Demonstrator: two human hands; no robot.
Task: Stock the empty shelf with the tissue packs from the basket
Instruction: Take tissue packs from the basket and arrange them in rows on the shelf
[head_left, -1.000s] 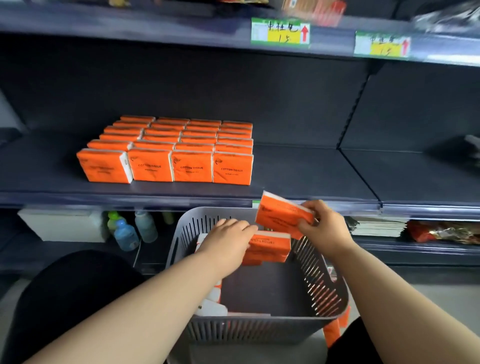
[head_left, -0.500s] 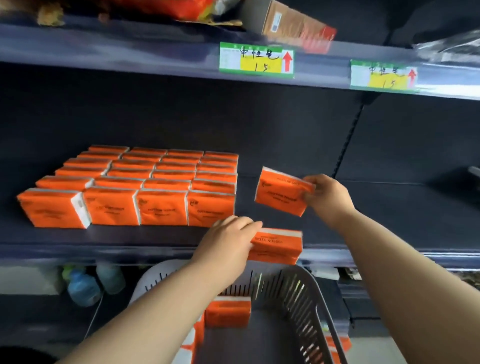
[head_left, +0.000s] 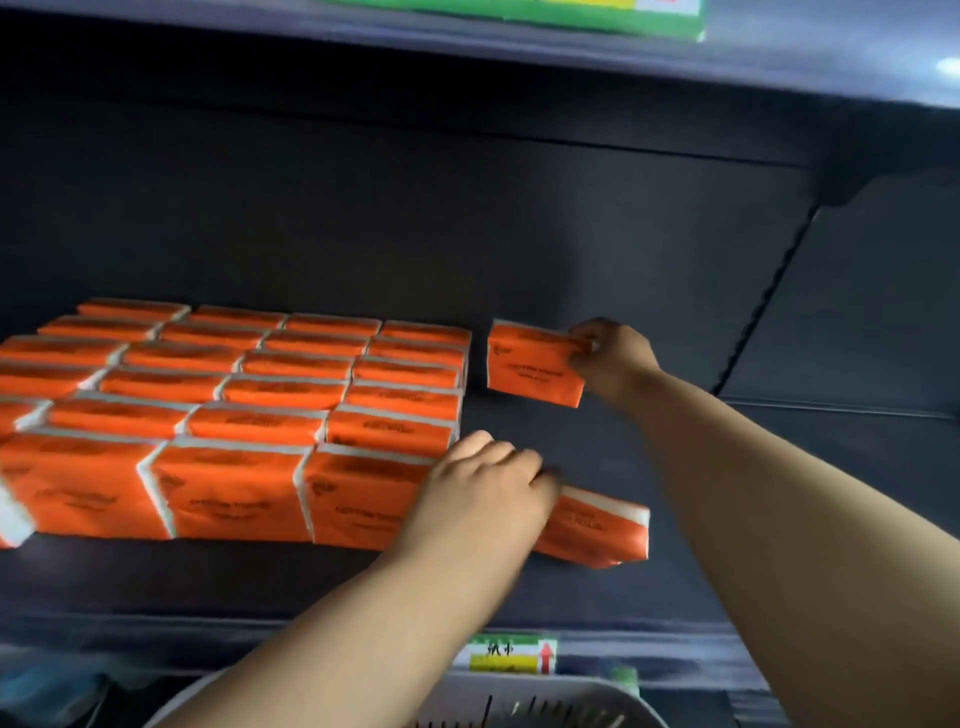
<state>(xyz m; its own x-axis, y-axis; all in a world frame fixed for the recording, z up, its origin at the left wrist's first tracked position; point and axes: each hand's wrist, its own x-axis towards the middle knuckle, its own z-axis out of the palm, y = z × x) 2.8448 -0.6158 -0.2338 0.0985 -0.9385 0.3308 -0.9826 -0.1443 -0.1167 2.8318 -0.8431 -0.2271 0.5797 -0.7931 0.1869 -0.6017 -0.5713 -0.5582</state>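
Now left hand (head_left: 483, 493) grips front pack (head_left: 597, 525), right hand (head_left: 608, 358) back pack (head_left: 530, 364). Both lie crosswise, block (head_left: 234, 395) just leftward.

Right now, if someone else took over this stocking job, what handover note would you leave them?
The left hand grips a tissue pack at the front of the shelf, just right of the stocked block.
The right hand pinches a second pack at the back, a gap from the block.
Done: many rows stocked.
Left: seat both packs as the next column, then fetch more from the basket; its contents are out of view.
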